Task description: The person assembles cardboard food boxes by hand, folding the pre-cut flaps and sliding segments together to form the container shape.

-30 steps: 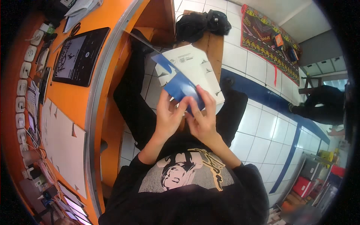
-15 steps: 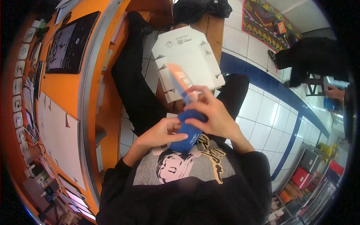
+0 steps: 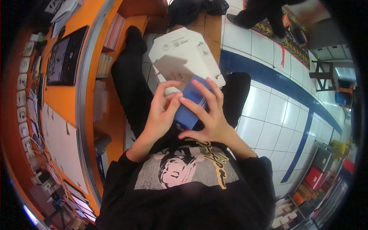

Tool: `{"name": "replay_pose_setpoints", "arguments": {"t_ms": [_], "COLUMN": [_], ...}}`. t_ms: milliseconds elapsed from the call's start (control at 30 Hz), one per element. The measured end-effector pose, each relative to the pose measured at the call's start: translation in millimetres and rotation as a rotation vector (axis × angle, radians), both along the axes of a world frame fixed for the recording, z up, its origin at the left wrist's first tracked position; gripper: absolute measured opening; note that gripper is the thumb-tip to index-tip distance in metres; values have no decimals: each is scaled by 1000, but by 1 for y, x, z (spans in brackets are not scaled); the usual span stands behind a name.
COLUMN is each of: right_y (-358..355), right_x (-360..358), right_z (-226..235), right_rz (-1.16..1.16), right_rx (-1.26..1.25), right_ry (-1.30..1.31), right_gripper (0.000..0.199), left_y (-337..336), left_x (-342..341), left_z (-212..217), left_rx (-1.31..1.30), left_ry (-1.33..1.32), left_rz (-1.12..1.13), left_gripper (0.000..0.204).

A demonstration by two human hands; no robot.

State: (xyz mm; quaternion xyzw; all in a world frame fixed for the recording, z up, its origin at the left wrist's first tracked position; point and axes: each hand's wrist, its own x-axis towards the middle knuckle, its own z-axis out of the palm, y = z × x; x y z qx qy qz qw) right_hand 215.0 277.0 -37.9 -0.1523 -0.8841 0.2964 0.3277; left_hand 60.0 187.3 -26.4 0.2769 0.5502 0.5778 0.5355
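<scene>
- Gripping a small blue carton (image 3: 191,111) with both hands, the person has it near the middle of the frame, raised above the lap; it is tilted, its upper end leaning right, probably so the printed face stays in view.
- Left hand (image 3: 161,111): its fingers are curled and closed at the carton's left edge, thumb tip close to the right index tip, presumably to steady that side. How the fingers behind the edge sit is hidden.
- Right hand (image 3: 214,118): its fingers grip from the right, spread over the face, the thumb down by the lower end; that wide hold likely spares thin card from being crushed at one spot.
- White die-cut cardboard sheets (image 3: 176,48) lie stacked in the upper middle, apparently resting on the wooden worktop (image 3: 212,34) between the legs, which seems to keep them within short reach.
- Another white cardboard sheet (image 3: 57,145) lies flat on the orange worktop (image 3: 65,97) at left, perhaps to leave the lap free.
- A black tablet (image 3: 67,57) lies at upper left, likely where it can be glanced at.
- White sockets (image 3: 22,92) line the left rim, presumably serving the cables there.
</scene>
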Motion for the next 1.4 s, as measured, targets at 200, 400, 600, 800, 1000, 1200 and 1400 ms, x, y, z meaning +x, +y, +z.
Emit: {"name": "replay_pose_setpoints", "arguments": {"t_ms": [200,400,600,800,1000,1200,1400], "right_y": [113,218,242,200,155,127,112], "right_x": [-17,-9,-24,-47,-80,-92,-108], "right_z": [-20,-31,-36,12,46,63,87], "right_rz": [-205,-484,-666,-402,124,303,110], "right_rx": [-92,-1205,-1118,-411,-1110,-1282,-393], "right_ry": [425,943,938,-72,-16,161,-526], "right_gripper": [45,27,43,60,29,32,22], "left_y": [99,155,188,163,107,79,76], "left_x": [-44,-82,-65,-86,-114,-123,-109], "left_z": [4,-24,-34,-18,-4,-27,-51], "left_rx": [190,246,542,458,156,-122,-137], "left_ry": [13,-105,696,780,438,-420,-603], "left_rz": [-337,-585,-410,-394,-589,-586,-759], "left_gripper": [53,104,40,30,30,26,32]}}
